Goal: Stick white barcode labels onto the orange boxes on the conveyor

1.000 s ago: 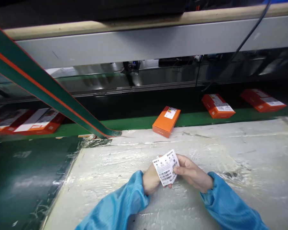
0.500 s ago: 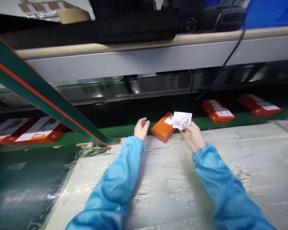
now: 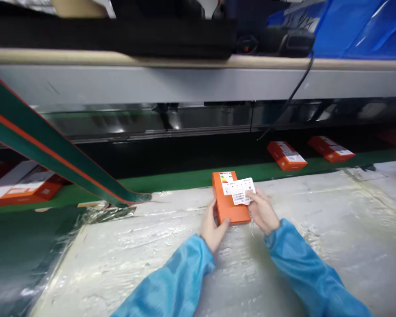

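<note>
An orange box (image 3: 229, 207) lies on the plastic-wrapped work surface (image 3: 152, 246) near its far edge. My left hand (image 3: 212, 229) grips the box at its near left corner. My right hand (image 3: 262, 210) pinches a white printed label (image 3: 242, 191) and holds it over the box's upper right part, touching or just above the top face. A small coloured sticker sits on the box's far end. Both arms wear blue sleeves.
A green conveyor belt (image 3: 185, 179) runs behind the work surface, carrying orange boxes (image 3: 286, 156) at the right and more boxes (image 3: 23, 187) at the left. A green and orange slanted rail (image 3: 53, 154) crosses the left side. A grey shelf with a black cable (image 3: 290, 94) hangs overhead.
My left hand has taken hold of the orange box and drawn it off the belt edge onto the work surface. My right hand has brought the label down over the box.
</note>
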`<state>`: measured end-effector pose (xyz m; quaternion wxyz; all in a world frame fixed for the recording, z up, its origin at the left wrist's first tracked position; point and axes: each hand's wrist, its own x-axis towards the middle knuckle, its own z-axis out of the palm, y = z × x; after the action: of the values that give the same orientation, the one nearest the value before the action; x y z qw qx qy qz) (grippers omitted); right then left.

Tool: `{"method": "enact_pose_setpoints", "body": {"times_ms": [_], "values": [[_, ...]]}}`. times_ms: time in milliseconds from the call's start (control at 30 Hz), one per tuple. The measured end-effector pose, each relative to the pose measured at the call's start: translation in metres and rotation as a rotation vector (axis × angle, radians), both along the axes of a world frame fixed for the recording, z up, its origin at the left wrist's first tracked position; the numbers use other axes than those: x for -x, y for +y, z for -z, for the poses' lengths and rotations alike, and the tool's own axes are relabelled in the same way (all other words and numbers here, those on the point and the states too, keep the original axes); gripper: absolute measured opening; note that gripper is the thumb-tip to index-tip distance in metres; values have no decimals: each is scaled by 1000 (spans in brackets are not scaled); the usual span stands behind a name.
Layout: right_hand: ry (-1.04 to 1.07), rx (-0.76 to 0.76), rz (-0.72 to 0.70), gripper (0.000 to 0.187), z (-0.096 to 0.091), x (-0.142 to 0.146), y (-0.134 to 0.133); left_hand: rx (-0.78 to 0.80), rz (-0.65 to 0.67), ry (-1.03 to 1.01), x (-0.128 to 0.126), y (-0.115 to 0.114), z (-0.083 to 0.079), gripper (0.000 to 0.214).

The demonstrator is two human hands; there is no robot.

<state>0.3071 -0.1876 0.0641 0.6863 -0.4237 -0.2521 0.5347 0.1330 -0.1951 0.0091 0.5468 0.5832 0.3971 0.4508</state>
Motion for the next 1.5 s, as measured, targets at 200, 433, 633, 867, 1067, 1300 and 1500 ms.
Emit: {"method": "enact_pose_setpoints", "body": {"times_ms": [200,433,633,867,1067,1300,1500], "values": [[-363,195,-10,39,-18,1,-68,-210,105,188,26,-35,-9,83],[-646,156,16,34,-19,24,-82,-303,128,203,27,-28,-5,69],[-677,117,-37,34,-15,26,-82,-366,147,244,30,-27,-10,66],[-651,121,-33,32,-11,30,-86,-411,143,297,31,-28,-10,67],[-651,123,-33,31,-9,29,-86,-429,128,282,30,-27,-12,65],[-670,139,-25,33,-11,30,-86,-398,133,286,29,-29,-11,67],[-680,146,-32,33,-12,33,-85,-390,138,312,30,-29,-10,67]]}}
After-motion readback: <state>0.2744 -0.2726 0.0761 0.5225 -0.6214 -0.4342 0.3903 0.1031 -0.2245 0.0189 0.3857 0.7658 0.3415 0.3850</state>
